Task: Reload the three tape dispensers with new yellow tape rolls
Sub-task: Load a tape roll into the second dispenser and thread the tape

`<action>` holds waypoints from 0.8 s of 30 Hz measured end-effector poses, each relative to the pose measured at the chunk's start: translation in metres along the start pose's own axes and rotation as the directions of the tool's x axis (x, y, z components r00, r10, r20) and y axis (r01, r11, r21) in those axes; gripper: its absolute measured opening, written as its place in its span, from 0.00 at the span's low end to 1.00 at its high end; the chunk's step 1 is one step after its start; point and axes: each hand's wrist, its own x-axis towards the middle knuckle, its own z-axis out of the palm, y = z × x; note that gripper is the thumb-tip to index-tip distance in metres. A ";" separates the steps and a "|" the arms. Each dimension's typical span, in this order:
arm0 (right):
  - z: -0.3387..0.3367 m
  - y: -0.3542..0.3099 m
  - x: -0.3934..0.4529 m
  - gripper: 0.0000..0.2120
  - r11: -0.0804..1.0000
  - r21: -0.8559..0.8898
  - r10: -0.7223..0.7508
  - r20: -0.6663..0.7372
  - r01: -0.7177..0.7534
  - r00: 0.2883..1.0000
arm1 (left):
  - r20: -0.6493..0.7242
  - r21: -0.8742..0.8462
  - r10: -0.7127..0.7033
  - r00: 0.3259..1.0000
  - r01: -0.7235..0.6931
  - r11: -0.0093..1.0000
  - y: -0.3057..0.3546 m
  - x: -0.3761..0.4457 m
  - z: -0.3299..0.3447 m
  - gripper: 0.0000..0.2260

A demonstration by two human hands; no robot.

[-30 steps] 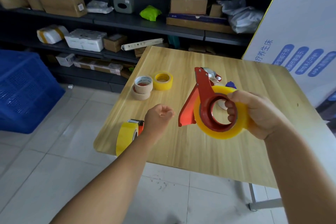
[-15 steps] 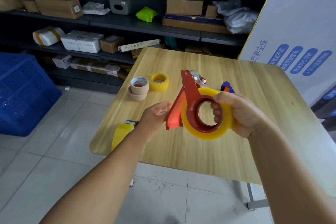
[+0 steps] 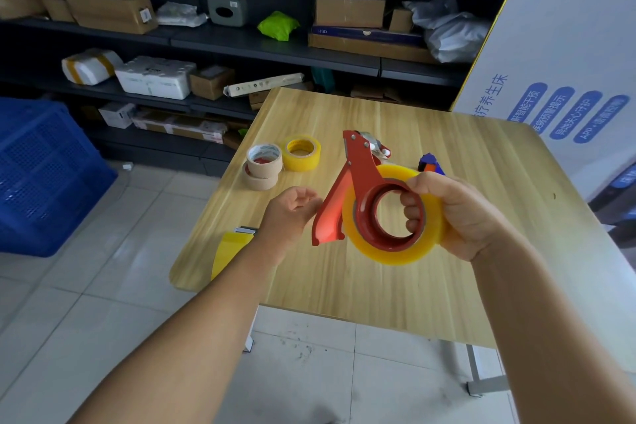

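The wooden table (image 3: pixel 344 279) carries most of the work. Above it, the right hand (image 3: pixel 457 213) grips the red dispenser (image 3: pixel 358 189) with its fingers hooked through the hub, a full yellow roll (image 3: pixel 389 251) already seated on it. The left hand (image 3: pixel 292 210) hangs loosely curled and empty beside the red plate, just short of touching it as far as I can tell. At the near-left edge a 2nd loaded dispenser (image 3: pixel 230 248) stands, mostly hidden by the forearm. Farther back sit a spare yellow roll (image 3: pixel 302 152) and 2 stacked tan cores (image 3: pixel 263 165) (probably the spent ones). Behind the held tool, a blue dispenser (image 3: pixel 430 163) peeks out, likely the 1 left to reload
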 end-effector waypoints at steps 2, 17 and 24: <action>0.000 0.000 0.000 0.14 1.000 0.000 -0.001 0.018 0.001 1.000 | 0.124 -0.084 -0.029 0.992 0.040 0.996 0.002 0.002 -0.001 0.23; -0.005 0.001 0.003 0.25 0.999 0.009 -0.032 0.049 0.031 0.998 | -0.068 0.009 0.093 0.993 -0.093 0.996 0.010 -0.003 -0.004 0.05; -0.003 0.005 0.009 0.16 0.990 0.119 0.068 0.022 -0.070 0.997 | -0.128 -0.045 0.115 0.985 -0.122 0.992 0.002 -0.013 -0.011 0.07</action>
